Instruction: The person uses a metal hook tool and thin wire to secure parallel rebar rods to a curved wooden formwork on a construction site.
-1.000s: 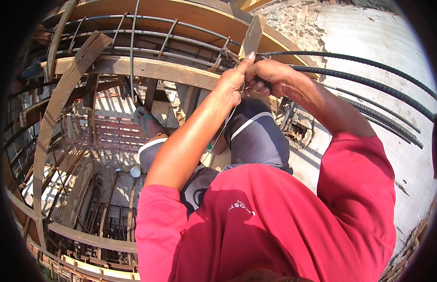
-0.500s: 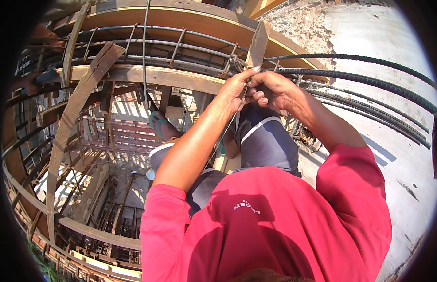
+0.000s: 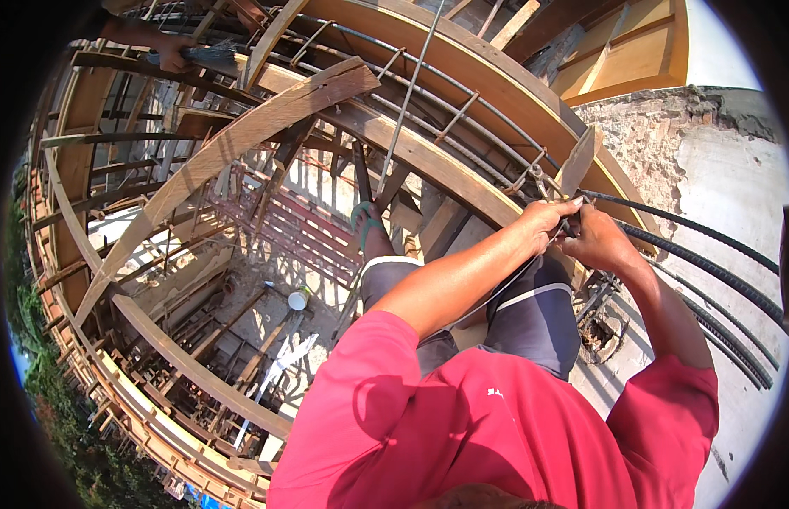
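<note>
My left hand (image 3: pixel 543 224) and right hand (image 3: pixel 600 241) meet beside a short upright wooden stake (image 3: pixel 577 163), at the end of the beam formwork. The fingers of both are closed in a pinch, close together. From my left hand a thin strand (image 3: pixel 515 278), string or wire, runs down toward my lap, partly behind my left forearm. A small dark piece sits between the hands, too covered to make out. Just beyond my fingers lie the steel cage's end (image 3: pixel 520 181) and a thick ribbed rebar (image 3: pixel 708 265) that passes by my right hand.
A slanting wooden brace (image 3: pixel 216 170) crosses on the left. Below are red slats (image 3: pixel 314 225), a white bucket (image 3: pixel 299 299) and timber, far down through open framing. Another person's hand (image 3: pixel 170 53) holds a grey bristly bundle (image 3: pixel 212 58). A pale concrete surface (image 3: pixel 725 182) lies right.
The view has swung leftward, so my hands appear farther right and lower. They stay pinched together by the stake. The other person's hand and grey bundle show more fully.
</note>
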Motion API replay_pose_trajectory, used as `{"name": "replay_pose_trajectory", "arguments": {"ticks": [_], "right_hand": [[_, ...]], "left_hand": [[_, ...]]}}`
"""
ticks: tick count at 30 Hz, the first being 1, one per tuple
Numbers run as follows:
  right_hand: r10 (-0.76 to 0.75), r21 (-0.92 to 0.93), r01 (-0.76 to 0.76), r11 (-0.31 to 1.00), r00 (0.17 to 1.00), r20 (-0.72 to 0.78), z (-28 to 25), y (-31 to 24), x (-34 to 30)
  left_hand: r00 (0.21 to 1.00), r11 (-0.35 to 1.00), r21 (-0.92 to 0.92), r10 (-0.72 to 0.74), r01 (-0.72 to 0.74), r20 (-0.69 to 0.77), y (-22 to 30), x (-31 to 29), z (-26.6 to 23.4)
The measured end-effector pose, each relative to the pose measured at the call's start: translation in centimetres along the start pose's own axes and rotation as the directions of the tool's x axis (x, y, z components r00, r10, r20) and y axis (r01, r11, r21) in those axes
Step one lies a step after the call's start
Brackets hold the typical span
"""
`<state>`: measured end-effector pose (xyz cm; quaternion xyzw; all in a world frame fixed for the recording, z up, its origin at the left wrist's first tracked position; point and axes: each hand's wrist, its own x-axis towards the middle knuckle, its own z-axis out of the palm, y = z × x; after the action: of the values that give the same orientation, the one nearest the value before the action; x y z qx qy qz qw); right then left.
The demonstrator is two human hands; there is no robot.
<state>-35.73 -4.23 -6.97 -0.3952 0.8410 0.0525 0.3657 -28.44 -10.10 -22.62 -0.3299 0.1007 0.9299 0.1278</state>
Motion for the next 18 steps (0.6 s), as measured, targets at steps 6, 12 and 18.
{"name": "replay_pose_trajectory", "arguments": {"ticks": [6,12,18], "right_hand": [[0.003,-0.727,0.010,0.687,1.000,0.017,-0.1,-2.5,0.3],[0.104,-0.200,-0.062,0.978,0.974,0.202,-2.3,-0.4,2.4],[0.218,0.612,-0.609,0.505,0.776,0.592,-2.6,1.5,2.3]], "left_hand": [[0.999,0.999,-0.030,-0.022,0.021,-0.040,1.2,-1.0,2.9],[0.989,0.989,-0.037,0.142,-0.144,-0.051,2.0,-2.8,3.5],[0.990,0.989,-0.079,0.122,-0.128,-0.076,1.5,-3.7,2.7]]}}
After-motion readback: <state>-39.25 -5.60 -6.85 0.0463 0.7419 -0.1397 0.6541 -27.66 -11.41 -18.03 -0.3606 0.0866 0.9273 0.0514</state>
